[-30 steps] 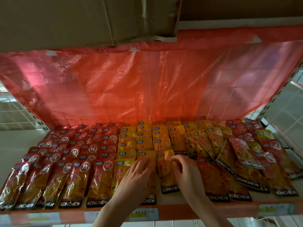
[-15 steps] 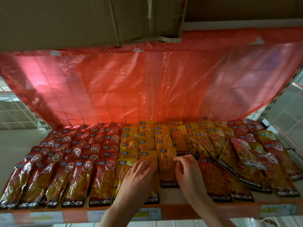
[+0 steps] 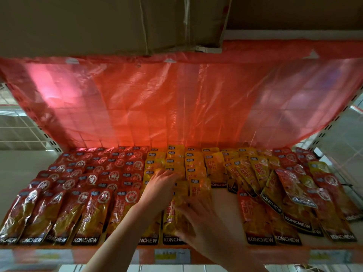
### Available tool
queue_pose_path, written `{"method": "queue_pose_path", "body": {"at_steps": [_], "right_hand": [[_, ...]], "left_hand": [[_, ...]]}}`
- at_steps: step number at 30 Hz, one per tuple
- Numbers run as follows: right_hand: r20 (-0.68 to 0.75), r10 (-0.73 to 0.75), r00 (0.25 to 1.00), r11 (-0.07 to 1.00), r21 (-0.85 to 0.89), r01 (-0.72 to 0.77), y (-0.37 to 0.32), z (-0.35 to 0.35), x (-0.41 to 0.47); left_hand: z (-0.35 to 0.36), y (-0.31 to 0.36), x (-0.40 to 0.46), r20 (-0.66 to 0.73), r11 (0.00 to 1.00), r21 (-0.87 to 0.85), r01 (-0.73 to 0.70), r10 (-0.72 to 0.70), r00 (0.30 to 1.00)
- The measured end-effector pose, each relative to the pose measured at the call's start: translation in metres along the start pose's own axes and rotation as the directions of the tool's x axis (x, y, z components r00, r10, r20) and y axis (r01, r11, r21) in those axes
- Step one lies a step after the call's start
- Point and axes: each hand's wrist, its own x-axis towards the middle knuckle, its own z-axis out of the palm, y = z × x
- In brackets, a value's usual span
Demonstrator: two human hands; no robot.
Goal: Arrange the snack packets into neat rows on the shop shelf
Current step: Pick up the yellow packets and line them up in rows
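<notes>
Nearest us, our right hand (image 3: 204, 222) lies blurred, fingers spread flat, on a yellow packet (image 3: 174, 218) at the shelf (image 3: 222, 195) front. Farther in, our left hand (image 3: 159, 189) presses straight fingers onto yellow packets (mid-shelf rows) (image 3: 174, 163).

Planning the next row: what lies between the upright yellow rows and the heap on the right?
Head view: bare shelf in front; further back, the yellow rows meet the heap.
</notes>
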Motion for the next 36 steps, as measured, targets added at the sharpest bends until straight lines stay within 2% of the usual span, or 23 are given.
{"method": "queue_pose_path", "body": {"at_steps": [3, 10, 16, 21, 25, 31, 36], "right_hand": [[0.061, 0.005, 0.998, 1.0, 0.02, -0.006, 0.003, 0.005, -0.001], [-0.004, 0.011, 1.0, 1.0, 0.028, -0.011, 0.004, 0.009, -0.004], [0.023, 0.008, 1.0, 0.996, 0.087, -0.01, 0.004, 0.009, -0.003], [0.019, -0.013, 1.0, 0.999, 0.043, 0.012, 0.003, 0.008, -0.003], [-0.032, -0.012, 0.999, 1.0, -0.008, 0.012, 0.003, 0.01, -0.005], [-0.146, -0.018, 0.989, 1.0, 0.001, 0.018, 0.004, 0.011, -0.011], [-0.138, -0.036, 0.99, 0.999, -0.002, 0.036, 0.003, 0.009, -0.012]], "left_hand": [[-0.001, 0.0, 0.006, 0.01, 1.0, 0.008, -0.003, 0.003, 1.0], [0.0, -0.003, 0.014, -0.031, 0.999, -0.033, 0.039, -0.04, 0.999], [-0.002, 0.0, 0.019, -0.102, 0.996, -0.063, 0.056, -0.062, 0.993], [-0.002, -0.002, 0.02, -0.081, 0.995, -0.071, 0.069, -0.075, 0.994], [-0.005, -0.006, 0.017, -0.085, 0.995, -0.081, 0.05, -0.057, 0.995], [-0.014, -0.014, 0.004, -0.226, 0.986, -0.107, 0.13, -0.151, 0.962], [-0.014, -0.012, -0.013, -0.249, 0.987, -0.074, 0.144, -0.158, 0.955]]}}
